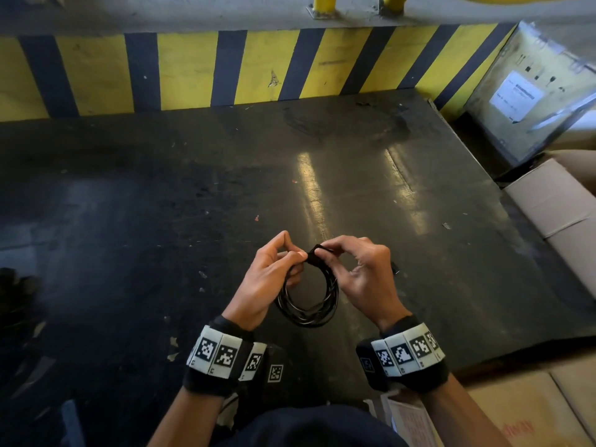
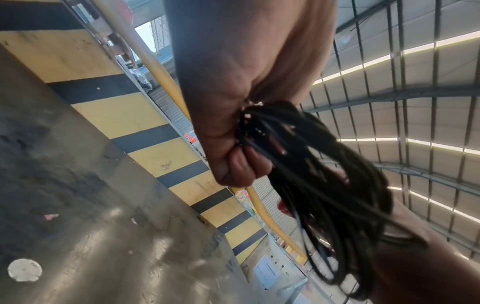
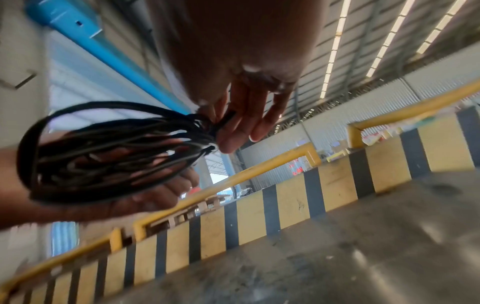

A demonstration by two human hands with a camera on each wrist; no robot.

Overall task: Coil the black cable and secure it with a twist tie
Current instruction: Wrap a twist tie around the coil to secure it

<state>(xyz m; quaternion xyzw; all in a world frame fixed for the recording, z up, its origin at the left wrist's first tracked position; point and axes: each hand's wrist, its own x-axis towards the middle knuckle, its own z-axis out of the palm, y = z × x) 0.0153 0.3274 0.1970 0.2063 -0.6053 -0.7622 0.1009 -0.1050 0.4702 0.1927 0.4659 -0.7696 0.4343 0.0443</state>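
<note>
The black cable [image 1: 306, 306] is wound into a round coil of several loops and hangs in the air between my hands, above a dark floor. A black tie [image 1: 314, 255] wraps the top of the coil. My left hand [image 1: 274, 269] pinches the coil's top from the left, thumb and forefinger at the tie. My right hand [image 1: 351, 269] pinches the tie from the right. The left wrist view has the cable [image 2: 324, 195] bunched under my curled left fingers [image 2: 241, 164]. In the right wrist view my fingertips [image 3: 228, 142] meet the gathered cable [image 3: 109, 152] at the tie [image 3: 223, 123].
The dark scuffed floor [image 1: 225, 188] stretches ahead to a yellow-and-black striped kerb [image 1: 225, 69]. Cardboard boxes [image 1: 554, 204] line the right side, with a wrapped box [image 1: 532, 91] at the far right. More boxes [image 1: 522, 411] sit by my right arm.
</note>
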